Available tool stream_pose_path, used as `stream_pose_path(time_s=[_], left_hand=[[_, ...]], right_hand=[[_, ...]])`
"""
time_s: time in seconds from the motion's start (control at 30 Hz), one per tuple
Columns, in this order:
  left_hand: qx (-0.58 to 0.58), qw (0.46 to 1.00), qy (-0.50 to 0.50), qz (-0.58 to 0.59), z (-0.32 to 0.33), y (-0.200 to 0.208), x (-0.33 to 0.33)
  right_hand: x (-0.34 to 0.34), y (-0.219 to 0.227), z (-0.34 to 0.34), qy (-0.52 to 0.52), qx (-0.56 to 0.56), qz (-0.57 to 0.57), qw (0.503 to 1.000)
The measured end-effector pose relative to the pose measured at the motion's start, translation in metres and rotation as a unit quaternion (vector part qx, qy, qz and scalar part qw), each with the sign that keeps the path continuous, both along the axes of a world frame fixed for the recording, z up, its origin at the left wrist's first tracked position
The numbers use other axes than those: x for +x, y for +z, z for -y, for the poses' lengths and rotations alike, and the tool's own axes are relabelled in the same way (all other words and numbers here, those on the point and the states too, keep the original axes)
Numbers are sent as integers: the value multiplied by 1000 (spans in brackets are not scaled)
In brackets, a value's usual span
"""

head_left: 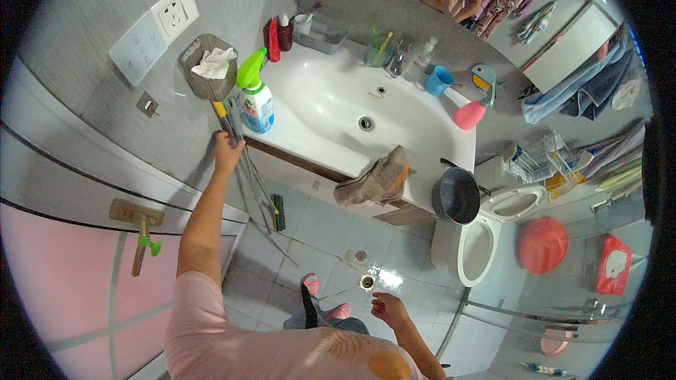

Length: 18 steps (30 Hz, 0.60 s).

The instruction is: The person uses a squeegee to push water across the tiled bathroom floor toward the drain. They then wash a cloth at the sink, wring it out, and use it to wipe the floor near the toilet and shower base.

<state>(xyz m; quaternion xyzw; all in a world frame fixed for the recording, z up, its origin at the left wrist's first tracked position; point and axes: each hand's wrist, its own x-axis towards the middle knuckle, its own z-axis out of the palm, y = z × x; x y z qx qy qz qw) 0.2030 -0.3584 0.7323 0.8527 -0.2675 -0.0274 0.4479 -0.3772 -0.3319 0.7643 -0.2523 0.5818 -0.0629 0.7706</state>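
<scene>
A: So where did we have those long poles (251, 173)? We couldn't quite count them.

B: Right off the left end of the sink (317, 95). Upper part, with the yellow band (219, 109), was beside that end, and from there they slanted down and rightward to the floor (320, 229) in front of the sink.

A: And which hand was nearer?

B: Our left hand (229, 146), easily. We had its fingers wrapped around the poles just off the sink's front left corner, so no gap at all. Our right hand (391, 309) was well apart, out in front of the sink, fingers loosely bent, and nothing in them that we could see.

A: Tight spot?

B: Kinda. The spray bottle (256, 109) stood upright on the sink's left end, close by the poles, so we figured a tilt toward the sink risked a bump. The grey bin (204, 89) was at their upper end, left of the sink.

A: And the brush head (278, 212)?

B: Low in front of the sink's left part. We couldn't tell which pole it belonged to. Further out, the grey-brown cloth (373, 179) hung over the sink's front edge.
</scene>
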Motion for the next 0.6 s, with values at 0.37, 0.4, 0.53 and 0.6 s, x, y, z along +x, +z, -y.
stream_pose_path(time_s=[0.37,0.4,0.53,0.6], left_hand=[[-156,987,-45,0,-110,89,-150],[-89,990,-29,110,-128,131,-174],[57,937,166,301,-213,195,-166],[73,967,184,161,-230,206,-152]], right_hand=[[3,3,13,30,-17,-87,996],[-1,-9,22,34,-30,-84,995],[29,-65,92,7,-86,168,982],[74,-73,140,-62,-67,176,980]])
